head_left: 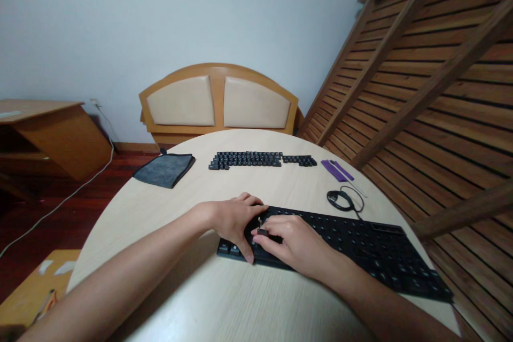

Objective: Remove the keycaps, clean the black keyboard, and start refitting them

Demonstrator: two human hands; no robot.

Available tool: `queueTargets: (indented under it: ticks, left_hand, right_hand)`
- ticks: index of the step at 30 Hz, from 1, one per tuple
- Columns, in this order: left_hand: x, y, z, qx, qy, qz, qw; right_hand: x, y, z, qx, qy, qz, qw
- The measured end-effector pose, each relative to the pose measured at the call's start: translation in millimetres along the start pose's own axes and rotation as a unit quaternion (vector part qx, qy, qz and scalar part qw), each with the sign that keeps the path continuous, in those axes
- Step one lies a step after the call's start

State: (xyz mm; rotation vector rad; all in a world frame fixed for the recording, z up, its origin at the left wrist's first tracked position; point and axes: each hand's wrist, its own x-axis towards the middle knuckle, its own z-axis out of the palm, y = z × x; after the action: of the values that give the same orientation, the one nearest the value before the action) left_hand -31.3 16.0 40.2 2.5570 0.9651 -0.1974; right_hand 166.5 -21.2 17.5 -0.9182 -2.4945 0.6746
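Note:
A black keyboard [344,235] lies at a slant near the table's front, many of its keys off and small pale posts showing. My left hand [234,222] grips the keyboard's left end, thumb by the front edge and fingers toward the back edge. Over that same end, my right hand [290,238] is closed in a pinch on a small black keycap [262,232]. A thin metallic bit shows just above the keycap; what it belongs to is unclear. Removed keycaps [248,158] sit in neat rows farther back on the table.
The round pale table [192,288] also bears a folded grey cloth [164,170] at left. At right are purple strips [336,170] with a thin tool and a coiled black cable [340,200]. Wooden slats [433,80] lean along the right; a headboard [218,99] stands behind.

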Motion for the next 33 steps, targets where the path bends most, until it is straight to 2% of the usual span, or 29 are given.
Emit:
queueTargets:
  ticks: [4,8,15,17,20,22,27,30,33]
  left_hand:
    - [0,-2,0,-0.005,0.007,0.007,1.000]
    - [0,-3,-1,-0.007,0.007,0.011,1.000]
    - [0,-5,2,-0.005,0.009,0.008,1.000]
    - [0,-4,2,-0.008,0.009,0.008,1.000]
    - [-1,-3,0,-0.015,0.010,0.008,1.000]
    - [-2,-4,-2,-0.029,0.014,0.011,0.999]
    - [3,-11,-6,-0.153,0.087,0.016,0.984]
    - [11,-17,-3,-0.276,0.127,0.034,0.952]
    - [17,-19,1,-0.341,0.155,0.034,0.927]
  right_hand:
    - [0,3,1,-0.056,0.013,0.045,0.997]
    - [2,7,-2,0.005,0.013,0.100,0.995]
    - [1,10,0,0.059,0.032,0.124,0.990]
    - [2,15,3,0.120,0.039,0.151,0.980]
    - [5,24,7,0.244,0.040,0.205,0.947]
    - [7,28,7,0.286,0.050,0.227,0.930]
    - [10,29,2,0.285,0.150,0.221,0.920]
    - [10,28,-3,0.268,0.204,0.208,0.919]
    - [11,28,-5,0.257,0.237,0.198,0.916]
